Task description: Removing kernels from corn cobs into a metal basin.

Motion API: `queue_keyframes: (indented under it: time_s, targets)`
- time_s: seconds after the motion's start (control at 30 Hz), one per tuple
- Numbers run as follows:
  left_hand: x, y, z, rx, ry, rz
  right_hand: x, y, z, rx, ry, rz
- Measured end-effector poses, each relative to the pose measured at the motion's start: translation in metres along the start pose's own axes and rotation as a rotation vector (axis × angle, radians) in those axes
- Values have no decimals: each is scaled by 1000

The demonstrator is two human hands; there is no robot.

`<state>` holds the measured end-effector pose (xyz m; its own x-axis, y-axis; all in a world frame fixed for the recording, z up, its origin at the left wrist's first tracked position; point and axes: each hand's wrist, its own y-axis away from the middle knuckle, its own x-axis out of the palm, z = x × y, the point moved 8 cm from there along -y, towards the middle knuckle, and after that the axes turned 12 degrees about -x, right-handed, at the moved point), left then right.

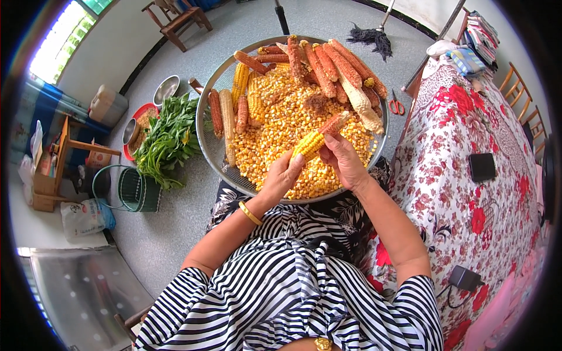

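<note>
Above a large round metal sieve (206, 140), both my hands hold one corn cob (313, 141). Its lower left part still carries yellow kernels, while the upper right end is bare and reddish. My left hand (284, 172) is wrapped round the kernel-covered end. The fingers of my right hand (344, 159) close on it near the bare end. Loose yellow kernels (275, 140) fill much of the sieve beneath. Stripped reddish cobs (345, 64) lie piled at its far right, along with a pale cob (360, 102). Cobs with kernels (255, 96) lie at the left side.
Leafy greens (172, 134), a red basin (140, 126), a metal bowl (167, 89) and a green basket (137, 190) stand on the floor at left. Red-handled scissors (397, 106) lie beside the sieve. A flowered bed cover (445, 193) with a dark phone-like object (482, 167) is at right.
</note>
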<state>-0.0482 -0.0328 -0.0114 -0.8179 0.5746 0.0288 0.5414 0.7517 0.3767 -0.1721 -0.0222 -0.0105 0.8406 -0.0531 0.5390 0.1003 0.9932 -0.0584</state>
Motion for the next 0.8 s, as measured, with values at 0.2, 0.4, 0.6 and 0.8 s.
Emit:
queue_keyframes:
  time_s: [0.2, 0.4, 0.6, 0.8]
  targets:
    - [-3, 4, -13, 175, -485, -188, 0, 2, -4, -3, -38, 39]
    - [-6, 3, -8, 133, -481, -188, 11, 5, 0, 48, -109, 56]
    - [-7, 0, 0, 46, -425, -170, 13, 7, 0, 103, -161, 20]
    - [-1, 4, -5, 107, -454, -185, 4, 10, -14, 151, 30, 73]
